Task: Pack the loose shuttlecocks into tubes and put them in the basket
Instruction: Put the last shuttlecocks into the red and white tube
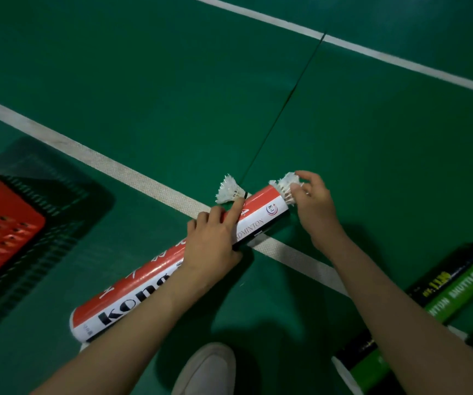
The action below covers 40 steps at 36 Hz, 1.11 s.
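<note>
Your left hand (212, 240) is gripping the red, white and black cardboard tube (155, 269) mid-length; your right hand (312, 201) is pinching a white feather shuttlecock (285, 185) at its far mouth. A second shuttlecock (229, 192) is lying just beside it, a red perforated plastic basket (1, 223) sitting left, green-black tubes (463, 269) near right.

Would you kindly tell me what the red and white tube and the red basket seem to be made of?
The red and white tube: probably cardboard under a glossy printed wrap; its surface shines. The red basket: apparently moulded plastic, given its uniform colour and slotted wall.
</note>
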{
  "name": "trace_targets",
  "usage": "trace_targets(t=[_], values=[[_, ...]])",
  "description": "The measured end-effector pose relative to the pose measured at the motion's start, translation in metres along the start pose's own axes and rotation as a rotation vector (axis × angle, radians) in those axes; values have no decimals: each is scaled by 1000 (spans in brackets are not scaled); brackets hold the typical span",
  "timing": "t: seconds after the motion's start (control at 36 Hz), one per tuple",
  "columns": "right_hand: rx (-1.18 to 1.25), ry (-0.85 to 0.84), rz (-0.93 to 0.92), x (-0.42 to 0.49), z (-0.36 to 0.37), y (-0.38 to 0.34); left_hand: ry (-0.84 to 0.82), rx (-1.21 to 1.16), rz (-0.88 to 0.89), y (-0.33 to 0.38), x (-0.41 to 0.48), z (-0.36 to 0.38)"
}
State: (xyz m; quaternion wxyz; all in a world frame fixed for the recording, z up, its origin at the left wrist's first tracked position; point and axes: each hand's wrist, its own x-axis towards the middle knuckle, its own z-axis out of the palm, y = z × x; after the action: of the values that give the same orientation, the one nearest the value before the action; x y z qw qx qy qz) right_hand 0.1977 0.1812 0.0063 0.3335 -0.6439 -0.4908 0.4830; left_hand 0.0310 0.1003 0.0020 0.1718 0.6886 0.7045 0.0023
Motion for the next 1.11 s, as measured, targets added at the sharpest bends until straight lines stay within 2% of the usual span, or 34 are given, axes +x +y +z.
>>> trace_targets(t=[0.08, 0.25, 0.36, 0.47, 0.56, 0.75, 0.89, 1.0, 1.11], values=[[-42, -41, -20, -19, 6, -5, 5, 8, -33, -7, -12, -3], [-41, -277, 20, -45, 27, -13, 49, 26, -60, -18, -35, -2], [-46, -332, 39, -48, 42, -12, 61, 26, -83, -28, -40, 1], [-20, -232, -22, -41, 48, -7, 48, 21, -136, -43, -39, -1], [-133, -134, -97, -29, 53, -1, 31, 30, -178, -55, -40, -2], [-495, -324, -178, -5, 86, 8, -8, 48, -250, -78, -40, -2], [-761, -384, -227, 3, 102, 3, -6, 35, -280, -87, -39, -1], [-820, -292, -227, 9, 107, 16, -6, 31, -287, -91, -38, -1], [-849, -136, -335, 13, 100, 26, -13, 33, -295, -93, -39, 0]])
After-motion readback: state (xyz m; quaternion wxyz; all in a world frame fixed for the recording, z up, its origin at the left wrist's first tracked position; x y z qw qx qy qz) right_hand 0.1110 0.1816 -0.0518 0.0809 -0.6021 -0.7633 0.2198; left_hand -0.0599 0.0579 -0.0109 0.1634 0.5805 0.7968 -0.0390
